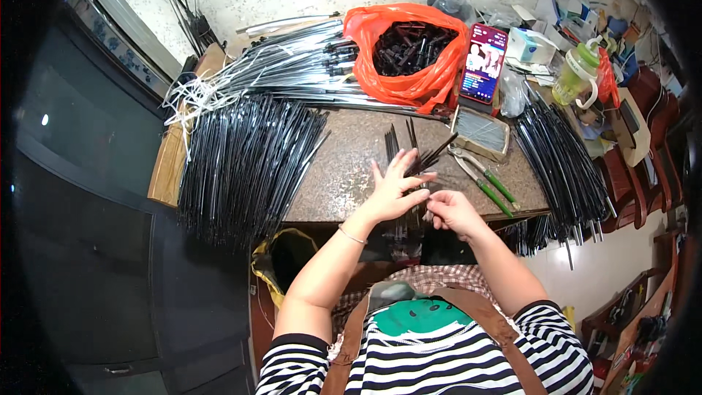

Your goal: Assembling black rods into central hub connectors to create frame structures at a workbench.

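My left hand is spread wide, back upward, fingers fanned over a small bunch of thin, dark, straight rods, with the thumb reaching toward my right hand. My right grip is narrow, thumb and forefinger drawn together and the other fingers curled; I cannot tell whether a rod is pinched between them.

The rods lie near the middle of the near edge of the speckled brown counter. Their tips show in three clusters, too overlapped to count singly. Two clusters point almost straight away from me, long axes toward the far edge; the third leans toward the far right corner.

Just right of my hands lies one pair of pliers with green handles, its handles slanting toward the near right corner. Beyond it sits one open cardboard box of thin grey pins. Toward the far edge stand one orange-red plastic bag filled with small dark pieces and, beside it, one lit phone.

One large spread of glossy black strips covers the left end, running over the near edge; one heap of black rods with pale ends hangs over the right end.
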A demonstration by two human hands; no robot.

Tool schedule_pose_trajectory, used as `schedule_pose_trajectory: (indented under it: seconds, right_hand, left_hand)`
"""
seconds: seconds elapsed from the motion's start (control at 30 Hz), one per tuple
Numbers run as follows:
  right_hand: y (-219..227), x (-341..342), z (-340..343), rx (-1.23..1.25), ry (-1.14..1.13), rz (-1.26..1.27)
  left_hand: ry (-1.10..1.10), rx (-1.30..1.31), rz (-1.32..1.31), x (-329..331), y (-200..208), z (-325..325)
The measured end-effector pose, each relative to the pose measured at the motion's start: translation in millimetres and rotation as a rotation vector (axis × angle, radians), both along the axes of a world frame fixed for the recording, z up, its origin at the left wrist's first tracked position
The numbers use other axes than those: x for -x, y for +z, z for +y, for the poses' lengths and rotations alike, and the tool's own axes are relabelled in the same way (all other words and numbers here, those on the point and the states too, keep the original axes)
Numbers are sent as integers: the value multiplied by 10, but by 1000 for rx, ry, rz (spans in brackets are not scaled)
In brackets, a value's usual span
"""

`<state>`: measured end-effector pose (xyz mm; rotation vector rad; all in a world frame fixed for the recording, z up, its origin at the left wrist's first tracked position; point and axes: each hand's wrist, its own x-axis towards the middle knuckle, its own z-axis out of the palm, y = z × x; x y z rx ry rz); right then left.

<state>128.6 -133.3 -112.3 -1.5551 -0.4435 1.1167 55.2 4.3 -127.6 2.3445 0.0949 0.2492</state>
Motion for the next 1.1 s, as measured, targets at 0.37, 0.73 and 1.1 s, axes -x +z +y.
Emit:
schedule_pose_trajectory:
  seconds: [0.37, 0.73, 1.1]
  right_hand:
    - [83, -314, -438, 120, 99, -265]
    - [-119, -117, -67, -70, -181, -799]
    - [411, -525, 473, -396, 499, -411]
  left_hand:
    - [124, 136, -314, 194, -31, 209]
    - [-169, 142, 87, 166, 13, 182]
    - [-221, 44, -67, -93, -150, 125]
